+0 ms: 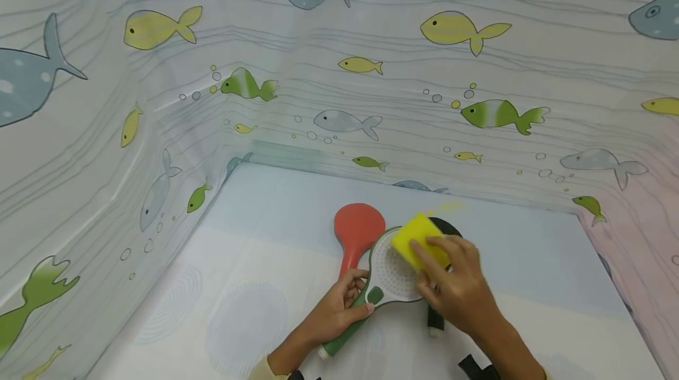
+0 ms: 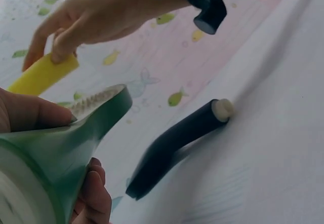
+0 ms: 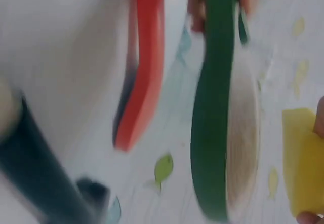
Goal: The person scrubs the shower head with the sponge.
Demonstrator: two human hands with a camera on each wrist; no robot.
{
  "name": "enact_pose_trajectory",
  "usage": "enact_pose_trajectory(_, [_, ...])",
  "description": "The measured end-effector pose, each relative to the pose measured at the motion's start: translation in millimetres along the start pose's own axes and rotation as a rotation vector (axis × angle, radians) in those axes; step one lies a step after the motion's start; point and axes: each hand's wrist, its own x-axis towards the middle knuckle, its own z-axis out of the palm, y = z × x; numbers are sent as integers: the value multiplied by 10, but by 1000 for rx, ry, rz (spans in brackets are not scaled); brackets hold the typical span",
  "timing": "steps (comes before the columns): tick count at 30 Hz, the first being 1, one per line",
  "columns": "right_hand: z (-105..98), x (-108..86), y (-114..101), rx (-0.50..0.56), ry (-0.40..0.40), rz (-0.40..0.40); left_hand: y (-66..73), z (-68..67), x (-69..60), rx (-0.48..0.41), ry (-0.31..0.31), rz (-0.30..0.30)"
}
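Observation:
My left hand grips a green paddle brush by the handle near its neck, thumb on top and fingers curled beneath. The brush is raised off the table, its white bristled face turned up. My right hand pinches a yellow sponge between thumb and fingers. It hovers over the bristled face; both wrist views show a gap between sponge and brush. Part of the bristled face is hidden behind the sponge and fingers in the head view.
A red paddle brush lies face down on the white table beyond my left hand. A black paddle brush lies behind the green one, mostly covered. Fish-print sheeting rises around the table's back and sides.

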Motion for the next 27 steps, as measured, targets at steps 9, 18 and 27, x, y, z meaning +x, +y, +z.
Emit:
enact_pose_trajectory(9, [181,-13,-204,41,-135,-132,19,9,-5,18,8,-3])
enact_pose_trajectory(18, [79,-21,171,-77,-80,-1,4,-5,-2,15,-13,16])
enact_pose_trajectory(27, [-146,-35,342,-58,19,251,-34,-22,9,-160,-26,30])
